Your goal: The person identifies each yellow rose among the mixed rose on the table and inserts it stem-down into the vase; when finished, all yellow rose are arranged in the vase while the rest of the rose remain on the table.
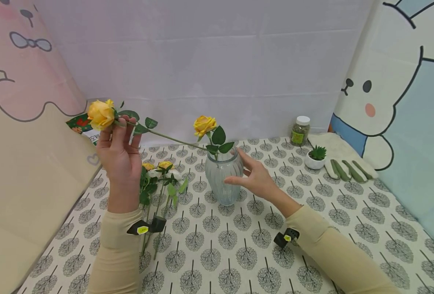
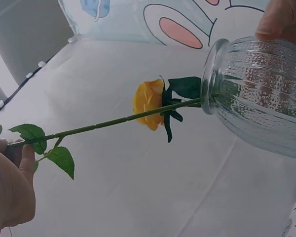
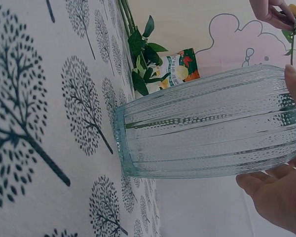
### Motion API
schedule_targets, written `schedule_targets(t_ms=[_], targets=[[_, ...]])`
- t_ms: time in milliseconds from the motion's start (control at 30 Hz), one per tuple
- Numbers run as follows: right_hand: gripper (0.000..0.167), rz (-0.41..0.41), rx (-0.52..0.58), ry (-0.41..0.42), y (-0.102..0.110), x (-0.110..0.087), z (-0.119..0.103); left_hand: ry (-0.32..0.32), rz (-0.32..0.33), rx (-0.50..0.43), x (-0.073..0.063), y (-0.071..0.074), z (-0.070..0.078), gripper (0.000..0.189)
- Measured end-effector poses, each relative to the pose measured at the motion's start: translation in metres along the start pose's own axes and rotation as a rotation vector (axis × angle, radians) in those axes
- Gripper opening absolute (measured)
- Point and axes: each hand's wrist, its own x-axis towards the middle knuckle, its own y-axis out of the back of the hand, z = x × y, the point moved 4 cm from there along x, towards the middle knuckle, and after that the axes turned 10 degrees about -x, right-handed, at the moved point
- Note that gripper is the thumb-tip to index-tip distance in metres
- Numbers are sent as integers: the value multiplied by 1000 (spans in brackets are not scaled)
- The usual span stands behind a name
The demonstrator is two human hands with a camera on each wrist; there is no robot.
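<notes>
My left hand pinches the stem of a yellow rose just under its bloom. The long green stem slants down to the right, its lower end at the mouth of a ribbed clear glass vase. Another yellow rose stands in that vase, its bloom and leaves above the rim; its stem shows through the glass in the right wrist view. My right hand holds the vase's right side, thumb in front and fingers round the back. The vase stands upright on the patterned tablecloth.
Several yellow and white flowers with long stems lie left of the vase. A colourful packet is at the back left. At the back right are a lidded jar, a small potted succulent and a pair of white-and-green gloves.
</notes>
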Motion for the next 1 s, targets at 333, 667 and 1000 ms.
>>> schedule_targets(t_ms=[333,667,1000], targets=[[101,15,-2,30,-3,6,23,-20,-108,126,-8,-1,-18,24],[101,12,19,30,-5,9,32,12,-195,248,-18,4,-47,17],[103,15,9,32,-4,9,34,72,-220,407,-28,9,-66,17]])
